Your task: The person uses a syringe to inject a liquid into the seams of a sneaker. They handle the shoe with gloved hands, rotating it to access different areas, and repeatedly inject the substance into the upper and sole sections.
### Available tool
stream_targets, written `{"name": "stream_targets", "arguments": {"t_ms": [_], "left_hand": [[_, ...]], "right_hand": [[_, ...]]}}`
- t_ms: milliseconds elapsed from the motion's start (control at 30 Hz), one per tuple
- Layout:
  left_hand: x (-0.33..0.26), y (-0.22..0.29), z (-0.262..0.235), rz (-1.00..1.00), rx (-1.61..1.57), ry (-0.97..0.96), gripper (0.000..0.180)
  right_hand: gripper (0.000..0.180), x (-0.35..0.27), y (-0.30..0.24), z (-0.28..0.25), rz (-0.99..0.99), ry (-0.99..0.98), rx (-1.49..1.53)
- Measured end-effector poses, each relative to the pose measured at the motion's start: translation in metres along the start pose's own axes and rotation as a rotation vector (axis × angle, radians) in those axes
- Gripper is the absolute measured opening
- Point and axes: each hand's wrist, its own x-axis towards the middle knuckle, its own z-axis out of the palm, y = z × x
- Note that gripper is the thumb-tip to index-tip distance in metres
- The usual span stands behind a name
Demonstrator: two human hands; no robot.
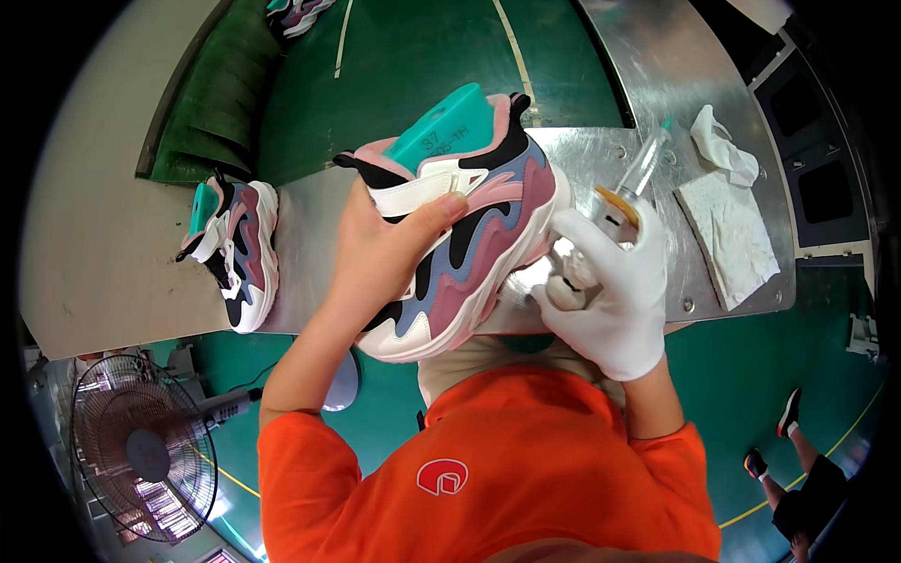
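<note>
My bare left hand (380, 239) grips a chunky sneaker (469, 249) in pink, blue, white and black, its thumb pressed on the upper near the white strap. A teal shoe last (446, 127) fills the shoe's opening. The shoe is tilted, toe toward me, above the metal tabletop. To its right, my right hand (615, 300), in a white glove, is closed around a clear syringe (646, 161) with a teal tip and an orange-yellow flange. The tip points up and away from the shoe. The syringe's lower end is partly covered by my fingers.
Another such sneaker (249, 253) with a teal last stands on the left. White cloth pads (730, 235) and crumpled tissue (723, 145) lie on the right metal tabletop (657, 56). Beyond is a green belt (422, 66). A fan (145, 450) stands lower left; a person (812, 497) is lower right.
</note>
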Motion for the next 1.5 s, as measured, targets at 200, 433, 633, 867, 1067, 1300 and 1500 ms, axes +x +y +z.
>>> {"name": "stream_targets", "arguments": {"t_ms": [200, 433, 633, 867, 1067, 1300, 1500], "left_hand": [[-0.002, 0.005, -0.001, -0.010, 0.027, -0.052, 0.059], [-0.006, 0.005, 0.000, -0.003, 0.038, -0.059, 0.059], [-0.006, 0.004, 0.000, 0.001, -0.010, -0.064, 0.060], [-0.004, 0.000, -0.001, 0.026, -0.020, -0.056, 0.061], [-0.012, 0.003, -0.002, 0.013, -0.157, 0.029, 0.058], [-0.037, -0.013, -0.023, 0.238, -0.052, 0.164, 0.076], [-0.033, -0.008, -0.037, 0.330, -0.006, 0.081, 0.082]], "right_hand": [[0.049, 0.012, -0.002, 0.008, -0.165, 0.028, -0.234], [0.036, 0.017, 0.005, 0.009, -0.398, 0.089, -0.321], [0.035, 0.012, 0.001, -0.004, -0.427, 0.095, -0.276], [0.045, -0.016, 0.012, -0.034, -0.139, 0.066, -0.292], [0.047, -0.033, 0.030, -0.050, 0.065, 0.122, -0.353], [0.038, -0.038, 0.047, -0.053, 0.193, 0.075, -0.403], [0.048, -0.032, 0.045, -0.073, 0.217, -0.201, -0.283]]}}
